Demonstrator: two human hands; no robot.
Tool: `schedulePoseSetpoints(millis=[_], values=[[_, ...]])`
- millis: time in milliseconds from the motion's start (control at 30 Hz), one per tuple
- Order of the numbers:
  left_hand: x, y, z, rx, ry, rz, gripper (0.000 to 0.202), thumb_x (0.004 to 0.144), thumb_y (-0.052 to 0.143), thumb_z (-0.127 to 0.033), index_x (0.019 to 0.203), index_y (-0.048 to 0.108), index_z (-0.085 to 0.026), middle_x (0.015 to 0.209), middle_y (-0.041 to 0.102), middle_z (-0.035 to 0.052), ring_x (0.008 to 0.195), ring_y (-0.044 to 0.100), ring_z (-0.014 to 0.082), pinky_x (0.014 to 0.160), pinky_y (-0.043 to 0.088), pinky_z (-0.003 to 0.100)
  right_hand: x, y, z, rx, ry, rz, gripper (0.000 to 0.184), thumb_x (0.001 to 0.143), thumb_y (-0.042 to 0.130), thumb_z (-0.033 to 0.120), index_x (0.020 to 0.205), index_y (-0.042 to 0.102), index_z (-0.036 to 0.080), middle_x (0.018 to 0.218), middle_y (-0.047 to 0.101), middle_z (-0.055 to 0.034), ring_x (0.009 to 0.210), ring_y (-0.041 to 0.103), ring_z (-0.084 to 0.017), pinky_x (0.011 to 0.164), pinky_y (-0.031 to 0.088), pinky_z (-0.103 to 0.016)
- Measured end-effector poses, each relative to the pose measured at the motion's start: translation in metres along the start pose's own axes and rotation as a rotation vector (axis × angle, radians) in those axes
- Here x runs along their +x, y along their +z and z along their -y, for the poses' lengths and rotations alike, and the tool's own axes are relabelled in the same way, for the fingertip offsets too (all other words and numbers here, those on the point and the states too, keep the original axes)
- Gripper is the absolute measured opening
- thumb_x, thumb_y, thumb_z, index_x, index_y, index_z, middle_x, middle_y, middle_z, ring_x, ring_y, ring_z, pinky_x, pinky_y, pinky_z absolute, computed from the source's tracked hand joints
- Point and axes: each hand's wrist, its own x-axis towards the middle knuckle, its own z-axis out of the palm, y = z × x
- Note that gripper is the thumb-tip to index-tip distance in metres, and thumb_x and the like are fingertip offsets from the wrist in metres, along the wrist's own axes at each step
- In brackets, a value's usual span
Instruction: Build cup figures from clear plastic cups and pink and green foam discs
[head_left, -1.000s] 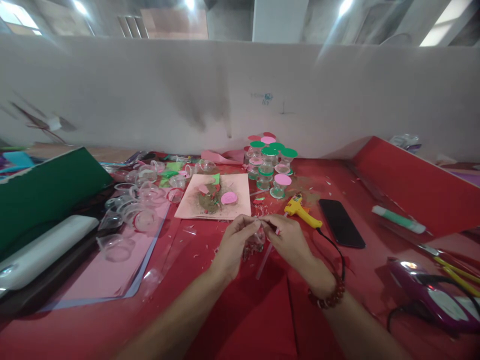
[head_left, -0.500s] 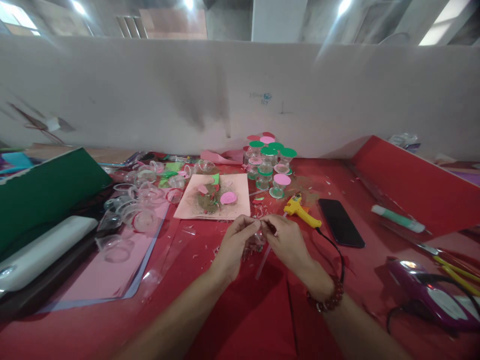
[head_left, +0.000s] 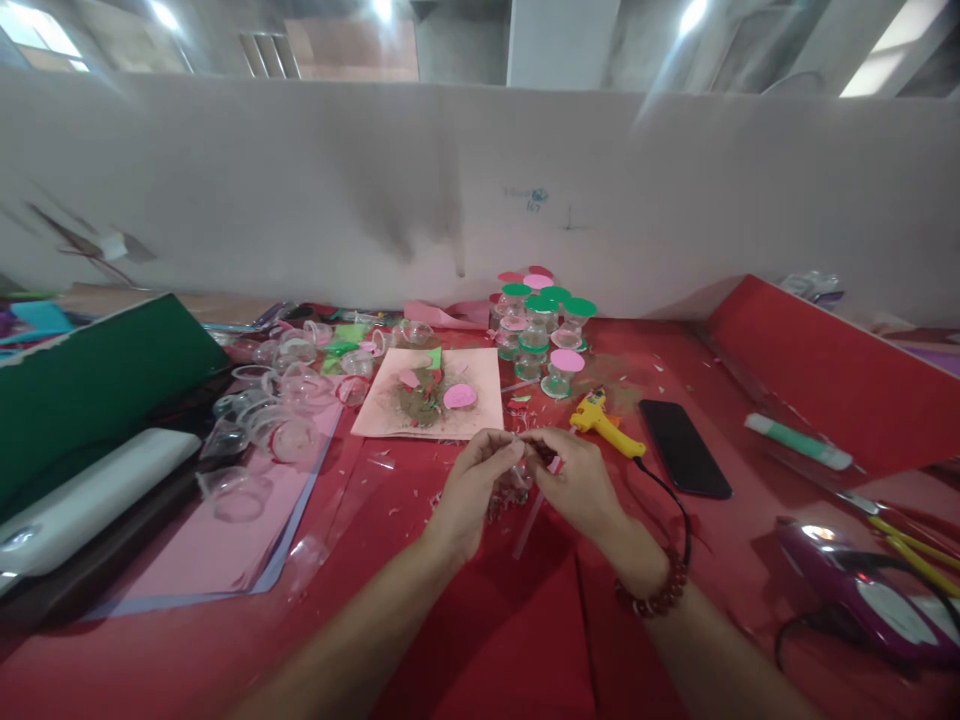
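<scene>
My left hand [head_left: 471, 490] is closed around a clear plastic cup [head_left: 513, 482], its thumb and forefinger pinched at the top. Against that thumb, the fingertips of my right hand [head_left: 576, 482] are pinched together; what they grip is hidden. A small pink scrap [head_left: 555, 464] shows among my right fingers. Under this hand runs a translucent glue stick [head_left: 528, 528], reaching up toward the yellow glue gun [head_left: 606, 424]. Beyond my hands lies a peach paper sheet [head_left: 487, 398] with brown powder and a pink disc [head_left: 460, 396].
Stacked clear cups with green and pink discs [head_left: 565, 361] stand by the wall. Loose clear cups [head_left: 234, 494] crowd the left, some on pink paper [head_left: 202, 545]. A phone [head_left: 684, 448], scissors [head_left: 859, 502] and a purple device [head_left: 862, 590] lie right.
My right fingers have shifted slightly, and the pink scrap now shows between them. The camera view has moved a little; my left hand keeps its hold.
</scene>
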Motion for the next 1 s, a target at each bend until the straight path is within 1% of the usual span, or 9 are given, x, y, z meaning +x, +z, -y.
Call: schedulePoseSetpoints(millis=[100,200,300,467,600,767,867,1000], values=[[0.0,0.0,-0.001,-0.007,-0.016,0.0,0.029,0.073,0.074,-0.037,0.085,0.058,-0.017,0.073,0.061,-0.0003,0.059,0.057,0.0111,0.058,0.044,0.023,-0.001,0.0,0.0,-0.013,-0.015,0.002,0.021,0.086,0.056,0.015,0.102,0.069,0.019,0.096,0.075,-0.0068,0.085,0.069,-0.019,0.077,0.053,-0.03],[0.0,0.0,-0.001,0.003,-0.016,0.007,0.027,0.073,0.074,-0.037,0.083,0.058,-0.017,0.071,0.061,-0.0003,0.059,0.057,0.0113,0.058,0.044,0.023,0.0,-0.001,0.0,-0.027,-0.052,0.008,0.018,0.088,0.056,0.016,0.097,0.071,0.02,0.093,0.076,-0.0063,0.084,0.07,-0.019,0.078,0.053,-0.03],[0.0,-0.001,0.0,0.011,-0.014,0.01,0.026,0.073,0.073,-0.036,0.082,0.057,-0.017,0.071,0.061,-0.0003,0.06,0.057,0.0114,0.058,0.044,0.023,0.001,-0.003,-0.001,-0.039,-0.067,0.02,0.021,0.088,0.054,0.014,0.096,0.072,0.021,0.092,0.077,-0.0056,0.081,0.07,-0.018,0.076,0.053,-0.029],[0.001,-0.002,0.0,0.026,-0.025,0.005,0.025,0.074,0.072,-0.035,0.082,0.057,-0.017,0.071,0.061,-0.0001,0.059,0.057,0.0114,0.057,0.044,0.023,0.003,-0.007,-0.004,-0.082,-0.103,0.092,0.023,0.09,0.051,0.012,0.097,0.071,0.02,0.092,0.076,-0.0056,0.079,0.07,-0.017,0.073,0.052,-0.027],[0.001,-0.001,0.001,0.008,-0.012,-0.011,0.026,0.072,0.074,-0.035,0.08,0.058,-0.017,0.072,0.06,-0.0008,0.06,0.057,0.011,0.059,0.045,0.023,0.003,-0.006,-0.004,-0.134,-0.083,0.123,0.023,0.091,0.049,0.01,0.096,0.07,0.019,0.092,0.075,-0.0059,0.079,0.069,-0.018,0.073,0.05,-0.027],[0.001,0.001,0.001,-0.005,-0.014,-0.024,0.027,0.07,0.075,-0.036,0.08,0.058,-0.017,0.07,0.06,-0.0012,0.058,0.057,0.0109,0.057,0.043,0.023,0.0,-0.002,0.002,-0.221,-0.038,0.108,0.021,0.089,0.05,0.008,0.096,0.068,0.018,0.094,0.075,-0.0071,0.082,0.068,-0.019,0.075,0.048,-0.029],[0.001,0.0,0.002,-0.001,-0.01,-0.018,0.028,0.07,0.075,-0.037,0.079,0.058,-0.017,0.07,0.06,-0.0012,0.058,0.057,0.0115,0.056,0.043,0.023,-0.002,0.001,0.005,-0.29,-0.018,0.09,0.019,0.09,0.051,0.011,0.097,0.066,0.018,0.091,0.074,-0.0072,0.079,0.068,-0.02,0.071,0.047,-0.028],[0.003,-0.001,0.005,0.002,-0.003,-0.007,0.026,0.073,0.074,-0.037,0.079,0.058,-0.017,0.07,0.06,-0.0011,0.058,0.057,0.0114,0.058,0.044,0.024,-0.004,0.003,0.007,-0.357,0.013,0.077,0.015,0.09,0.052,0.015,0.092,0.066,0.018,0.087,0.074,-0.0076,0.077,0.068,-0.022,0.066,0.045,-0.029]])
